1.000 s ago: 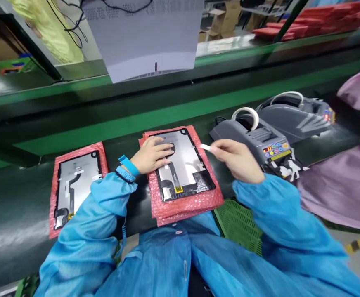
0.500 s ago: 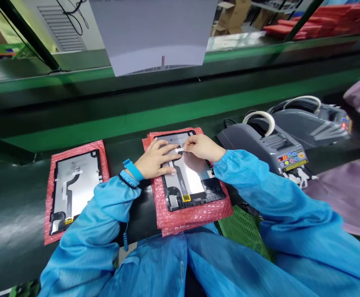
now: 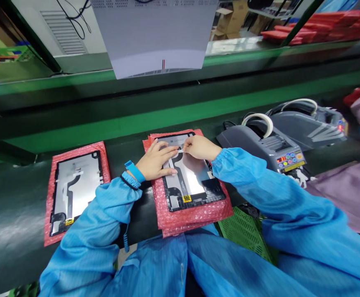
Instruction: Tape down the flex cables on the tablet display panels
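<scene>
A tablet-sized display panel (image 3: 192, 177), grey-backed with a black border and a yellow sticker, lies on red bubble-wrap bags (image 3: 195, 218) in front of me. My left hand (image 3: 157, 162) rests over the panel's left side, fingers spread, fingertips touching its surface. With thumb and fingers pinched, my right hand (image 3: 201, 147) holds a small white tape strip (image 3: 180, 151) against the upper middle of the panel, close to the left fingertips. Part of the strip is hidden by the fingers. A blue strap is around my left wrist.
On the left, a similar panel (image 3: 88, 181) lies on red bubble wrap. Two grey tape dispensers (image 3: 260, 144) stand at the right, near a person's purple sleeve (image 3: 350, 194). A green basket (image 3: 243, 231) sits below the bench edge. A white box-like housing (image 3: 155, 37) hangs ahead.
My left fingers have drawn closer together and less of the white tape strip shows beside the right fingertips. The panels stay put; the view has shifted slightly.
</scene>
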`<move>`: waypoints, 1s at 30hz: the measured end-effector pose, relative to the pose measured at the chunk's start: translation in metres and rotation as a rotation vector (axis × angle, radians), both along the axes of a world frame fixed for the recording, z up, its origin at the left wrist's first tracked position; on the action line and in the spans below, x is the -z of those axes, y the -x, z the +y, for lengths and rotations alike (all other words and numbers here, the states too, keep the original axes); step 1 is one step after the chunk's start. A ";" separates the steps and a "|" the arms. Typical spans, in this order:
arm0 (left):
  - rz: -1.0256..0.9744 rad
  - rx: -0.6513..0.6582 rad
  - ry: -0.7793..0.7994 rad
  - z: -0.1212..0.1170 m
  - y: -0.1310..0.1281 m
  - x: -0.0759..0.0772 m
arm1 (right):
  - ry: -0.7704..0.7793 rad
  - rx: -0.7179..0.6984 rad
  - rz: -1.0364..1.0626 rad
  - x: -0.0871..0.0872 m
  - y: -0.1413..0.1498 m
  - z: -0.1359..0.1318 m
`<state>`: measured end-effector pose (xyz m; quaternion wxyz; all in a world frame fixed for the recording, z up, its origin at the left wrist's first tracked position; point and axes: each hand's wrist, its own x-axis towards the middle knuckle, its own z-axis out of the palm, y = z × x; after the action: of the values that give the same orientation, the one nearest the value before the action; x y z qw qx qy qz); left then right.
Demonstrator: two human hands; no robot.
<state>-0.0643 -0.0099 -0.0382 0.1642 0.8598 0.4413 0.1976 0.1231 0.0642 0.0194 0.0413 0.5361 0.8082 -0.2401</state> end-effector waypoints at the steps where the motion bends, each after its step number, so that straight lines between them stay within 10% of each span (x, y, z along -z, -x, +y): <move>1: 0.021 -0.001 -0.010 0.000 0.000 0.000 | -0.012 -0.009 -0.017 -0.001 0.000 -0.001; 14: 0.143 0.007 -0.088 0.002 0.001 0.000 | -0.390 0.060 -0.109 0.012 -0.016 -0.022; 22: 0.240 -0.002 -0.174 0.008 -0.005 -0.021 | -0.256 0.577 0.882 0.054 -0.158 -0.082; 26: 0.273 -0.039 -0.225 0.014 -0.012 -0.029 | -0.364 1.058 1.049 0.075 -0.221 -0.101; 30: 0.295 -0.058 -0.289 0.010 -0.021 -0.039 | -0.252 1.183 1.151 0.072 -0.241 -0.079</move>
<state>-0.0437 0.0005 0.0003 -0.0330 0.8810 0.4522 0.1355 0.3638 -0.0153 -0.0530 -0.5713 0.6664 0.3088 -0.3663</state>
